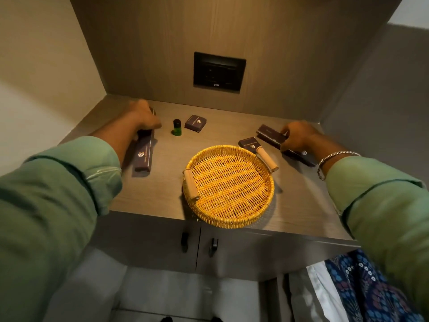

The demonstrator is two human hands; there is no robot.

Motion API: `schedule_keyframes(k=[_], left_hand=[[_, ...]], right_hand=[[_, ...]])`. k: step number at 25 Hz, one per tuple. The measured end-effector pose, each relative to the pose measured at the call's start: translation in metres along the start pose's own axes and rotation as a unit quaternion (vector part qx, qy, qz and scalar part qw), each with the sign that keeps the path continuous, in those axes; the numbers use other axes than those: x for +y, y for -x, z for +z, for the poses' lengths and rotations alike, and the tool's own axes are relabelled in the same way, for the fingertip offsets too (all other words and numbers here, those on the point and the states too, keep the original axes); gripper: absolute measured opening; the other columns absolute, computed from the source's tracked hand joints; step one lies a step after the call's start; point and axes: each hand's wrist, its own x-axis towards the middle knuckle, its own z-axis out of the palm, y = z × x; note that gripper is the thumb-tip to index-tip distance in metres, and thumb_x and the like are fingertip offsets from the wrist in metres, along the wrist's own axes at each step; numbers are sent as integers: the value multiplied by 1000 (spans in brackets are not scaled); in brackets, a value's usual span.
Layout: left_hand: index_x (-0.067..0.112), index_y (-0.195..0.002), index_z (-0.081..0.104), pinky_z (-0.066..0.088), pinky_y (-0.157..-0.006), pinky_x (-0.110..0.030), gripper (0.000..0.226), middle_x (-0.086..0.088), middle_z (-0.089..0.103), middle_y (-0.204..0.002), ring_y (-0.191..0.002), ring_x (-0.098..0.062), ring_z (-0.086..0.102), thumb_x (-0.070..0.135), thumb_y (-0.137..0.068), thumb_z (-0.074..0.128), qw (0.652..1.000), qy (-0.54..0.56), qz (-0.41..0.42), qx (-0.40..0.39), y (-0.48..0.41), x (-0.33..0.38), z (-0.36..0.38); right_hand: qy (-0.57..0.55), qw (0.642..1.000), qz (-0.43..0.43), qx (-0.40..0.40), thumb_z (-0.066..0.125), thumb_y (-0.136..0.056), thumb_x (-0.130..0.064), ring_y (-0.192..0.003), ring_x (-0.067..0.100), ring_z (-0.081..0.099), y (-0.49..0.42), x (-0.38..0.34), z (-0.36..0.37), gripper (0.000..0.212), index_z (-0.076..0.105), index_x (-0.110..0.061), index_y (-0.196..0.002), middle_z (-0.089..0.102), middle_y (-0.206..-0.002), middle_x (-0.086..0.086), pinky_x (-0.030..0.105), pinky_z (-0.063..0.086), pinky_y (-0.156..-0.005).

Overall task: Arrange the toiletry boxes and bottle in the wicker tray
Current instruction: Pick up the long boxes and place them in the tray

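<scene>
- The round wicker tray (228, 185) sits empty at the worktop's (162, 191) front edge, its two wooden handles on opposite sides.
- Your left hand (144, 118) grips the far end of a long dark box (144, 154) near the left edge.
- Your right hand (297, 137) closes on another long dark box (270, 134) near the right edge.
- A small dark box (248, 145) lies just behind the tray.
- The green bottle (177, 127) stands upright beside a second small box (196, 123) toward the back.

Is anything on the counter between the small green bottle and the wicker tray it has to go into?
Nothing visible. The green bottle stands behind and left of the wicker tray, with bare counter between them. The small dark box sits to its right, off that line, and the tray is empty.
</scene>
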Motion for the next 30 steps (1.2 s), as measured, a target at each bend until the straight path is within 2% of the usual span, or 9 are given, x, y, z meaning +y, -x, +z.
schedule_keyframes(k=[3,7,9,12,15,19,22,26,30], left_hand=[[10,-129,50,57,-67,-39,55,-21,52,-127,-99,-36,59,23,-81,73,995,51,73,54,13,24,-29],[18,-113,51,51,-37,-29,46,-11,58,-105,-77,-26,65,24,-75,77,980,140,139,7,54,63,-44],[23,-109,46,50,-35,-27,48,-9,57,-96,-66,-27,68,22,-73,78,975,153,153,-45,78,76,-32],[27,-120,38,49,-36,-25,64,-15,60,-98,-53,-22,69,15,-71,78,968,155,165,-110,98,83,-4],[27,-130,31,49,-36,-26,76,-21,67,-96,-43,-18,65,10,-72,76,970,142,133,-143,102,83,19],[19,-126,35,46,-34,-25,68,-22,63,-103,-57,-22,65,13,-73,77,980,82,100,-148,100,74,39],[13,-122,40,42,-32,-22,65,-12,59,-93,-65,-19,62,24,-71,80,988,6,104,-116,99,67,48],[11,-128,43,49,-57,-33,75,-12,56,-108,-91,-26,60,30,-67,84,986,-10,123,-113,93,61,46],[14,-129,46,51,-78,-40,79,-12,54,-123,-111,-30,53,38,-65,84,984,-48,149,-84,87,61,44]], right_hand=[[-44,997,-22,52,77,-76,-13,-105,35,61,9,-14,-21,51,57,-9,-122,61,-120,21,41,54,-80],[-88,987,-74,110,81,-72,-19,-105,33,61,30,-55,-46,57,57,-9,-123,58,-125,21,36,54,-79],[-99,985,-98,101,83,-70,-25,-99,26,62,44,-77,-50,61,58,-11,-124,61,-120,16,31,54,-72],[-139,985,-99,24,85,-66,-27,-82,19,65,65,-107,-42,68,55,-14,-126,60,-105,6,21,54,-50],[-105,991,-86,-4,87,-63,-26,-80,20,67,77,-120,-20,69,56,-13,-123,62,-97,4,27,58,-56],[-78,993,-87,-10,88,-62,-20,-68,13,62,87,-125,-1,63,59,-11,-117,55,-84,-2,13,47,-38],[-50,995,-82,-19,87,-64,-17,-66,15,61,89,-126,10,58,60,-11,-115,59,-92,2,12,45,-36],[-35,998,-51,-25,84,-68,-14,-70,21,70,91,-129,17,46,62,-8,-108,65,-99,12,30,62,-55],[-22,999,-41,-13,84,-68,-17,-63,18,70,94,-133,20,39,61,-9,-99,65,-86,8,28,60,-53]])
